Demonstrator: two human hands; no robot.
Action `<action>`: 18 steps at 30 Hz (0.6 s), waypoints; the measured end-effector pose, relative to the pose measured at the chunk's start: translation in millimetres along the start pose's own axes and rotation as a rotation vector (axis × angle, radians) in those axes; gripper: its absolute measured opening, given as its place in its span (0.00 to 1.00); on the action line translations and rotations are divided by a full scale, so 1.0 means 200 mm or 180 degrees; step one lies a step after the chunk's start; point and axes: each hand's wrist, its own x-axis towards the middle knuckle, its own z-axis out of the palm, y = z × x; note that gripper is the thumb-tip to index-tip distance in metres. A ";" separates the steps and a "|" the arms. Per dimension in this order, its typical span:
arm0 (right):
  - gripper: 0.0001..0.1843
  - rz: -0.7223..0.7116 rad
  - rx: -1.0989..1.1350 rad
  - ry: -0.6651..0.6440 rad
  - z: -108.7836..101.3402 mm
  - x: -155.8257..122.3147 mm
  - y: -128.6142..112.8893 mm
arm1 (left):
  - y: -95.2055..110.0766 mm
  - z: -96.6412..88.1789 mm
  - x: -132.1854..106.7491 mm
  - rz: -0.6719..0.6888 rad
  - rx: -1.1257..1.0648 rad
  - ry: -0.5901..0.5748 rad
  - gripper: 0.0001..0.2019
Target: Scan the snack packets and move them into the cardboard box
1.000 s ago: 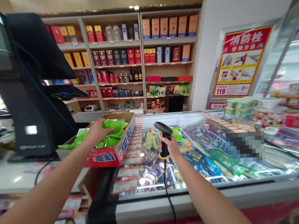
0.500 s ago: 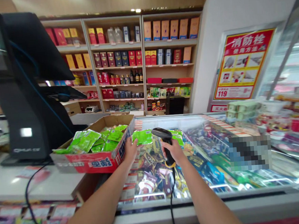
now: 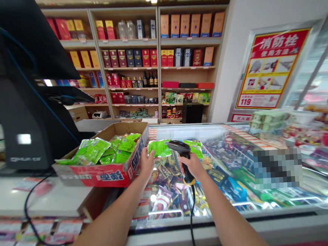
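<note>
My left hand (image 3: 147,162) is closed on the left end of a green snack packet (image 3: 159,148), held flat above the freezer's glass top. Wrapped round the handle of a black barcode scanner (image 3: 179,147) is my right hand (image 3: 193,163); the scanner's head points left and overlaps the packet's right end. A cable hangs from the handle's yellow-trimmed base. Another green packet (image 3: 195,149) shows just behind my right hand. To the left of my left hand is an open cardboard box (image 3: 100,177) filled with similar green packets (image 3: 95,150).
The glass-topped freezer (image 3: 205,228) spans the front, with many wrapped items inside. A black point-of-sale terminal (image 3: 26,117) stands on the white counter (image 3: 59,201) at left. Egg cartons (image 3: 267,120) sit at right. Shelves (image 3: 132,68) of boxes and bottles line the back.
The view has shifted slightly, so the shelves sit a little higher. Both hands, the packet and the scanner appear slightly further right; both grips are unchanged.
</note>
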 end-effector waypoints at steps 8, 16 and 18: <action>0.12 0.0158 0.0454 0.0326 -0.02 0.01 -0.03 | 0.02 0.04 -0.03 -0.0519 -0.0127 0.0203 0.15; 0.13 0.0209 0.0363 0.0806 -0.27 -0.02 -0.14 | 0.02 0.42 -0.08 -0.1107 0.0711 -0.0201 0.03; 0.13 0.0158 0.0372 0.0905 -0.33 -0.04 -0.14 | 0.01 0.54 -0.10 -0.1100 0.0868 -0.0378 0.02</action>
